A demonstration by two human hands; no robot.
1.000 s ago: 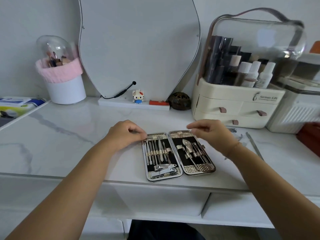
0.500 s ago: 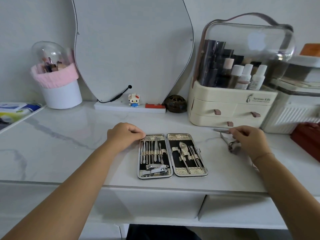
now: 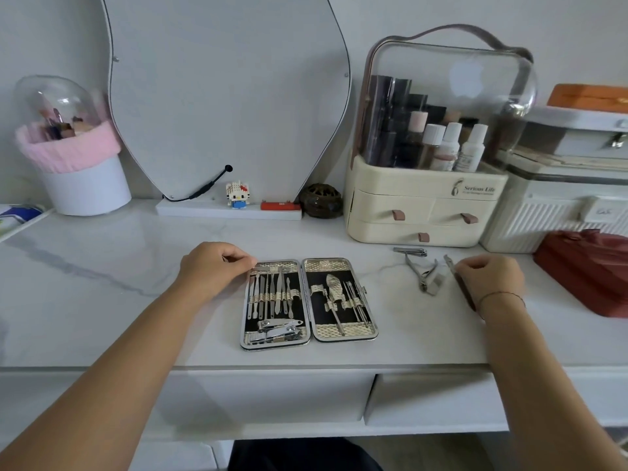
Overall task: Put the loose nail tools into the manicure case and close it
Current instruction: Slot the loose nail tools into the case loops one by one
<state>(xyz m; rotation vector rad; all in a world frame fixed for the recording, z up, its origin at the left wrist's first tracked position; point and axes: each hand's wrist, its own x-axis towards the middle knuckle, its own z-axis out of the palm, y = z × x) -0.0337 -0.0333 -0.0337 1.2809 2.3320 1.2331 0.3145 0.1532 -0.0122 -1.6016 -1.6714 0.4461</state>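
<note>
Case (image 3: 326,265): open flat on counter (image 3: 102,283), tools strapped inside. Left hand (image 3: 217,266): curled fingers hold case's far left corner. Right hand (image 3: 489,277): right of case, pinching slim tool (image 3: 449,263). Nipper (image 3: 424,273), clipper (image 3: 410,251): loose between case and right hand.

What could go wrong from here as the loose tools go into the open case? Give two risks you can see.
The left hand holds the case by one corner only, near the front edge of the counter; pushing a tool in might slide it.
The right hand grips a thin tool beside the pointed nippers; fingers could get pricked.
</note>
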